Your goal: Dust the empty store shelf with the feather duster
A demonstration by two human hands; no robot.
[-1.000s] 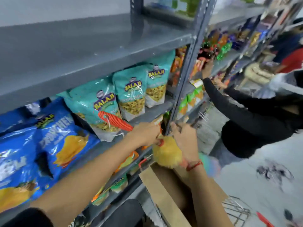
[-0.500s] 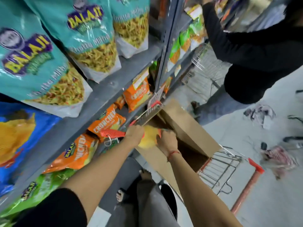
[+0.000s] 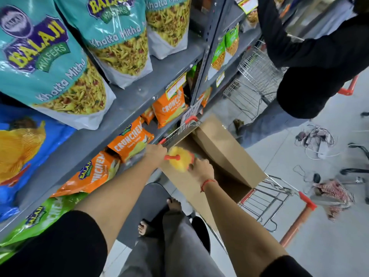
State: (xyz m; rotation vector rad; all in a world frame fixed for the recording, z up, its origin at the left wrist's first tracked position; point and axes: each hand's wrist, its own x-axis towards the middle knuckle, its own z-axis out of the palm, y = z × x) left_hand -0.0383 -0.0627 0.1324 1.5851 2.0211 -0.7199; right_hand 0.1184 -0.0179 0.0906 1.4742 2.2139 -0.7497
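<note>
Grey metal shelves (image 3: pixel 127 100) w/ snack bags fill the left; no empty shelf in view. Cardboard box (image 3: pixel 223 148) sits in a wire cart (image 3: pixel 267 196) on pale floor, another person beside. Left hand (image 3: pixel 156 154) closed round the feather duster (image 3: pixel 178 159) handle; right hand (image 3: pixel 201 169) pinches its yellow head, over the box. Prob. best: free the head, keep handle grip firm, then find the bare shelf.

Both hands (image 3: pixel 157 154) (image 3: pixel 201 168) hold the feather duster (image 3: pixel 179 159) over a cardboard box (image 3: pixel 225 144).
</note>
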